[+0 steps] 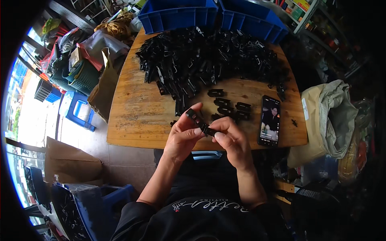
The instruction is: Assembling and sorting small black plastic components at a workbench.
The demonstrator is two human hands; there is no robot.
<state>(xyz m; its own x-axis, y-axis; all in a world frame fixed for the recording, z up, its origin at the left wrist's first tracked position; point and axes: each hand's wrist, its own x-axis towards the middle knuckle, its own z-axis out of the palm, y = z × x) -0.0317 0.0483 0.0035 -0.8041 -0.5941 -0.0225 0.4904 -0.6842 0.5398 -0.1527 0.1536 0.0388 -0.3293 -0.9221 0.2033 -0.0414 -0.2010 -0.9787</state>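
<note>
White script lettering (211,206) is running across the black shirt (201,225) (red heart (177,210) alongside); phone screen (270,120) is showing text too tiny to read.

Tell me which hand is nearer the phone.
Right. The right hand is left of the phone, apart from it; the left hand is farther left, beyond the right one.
</note>
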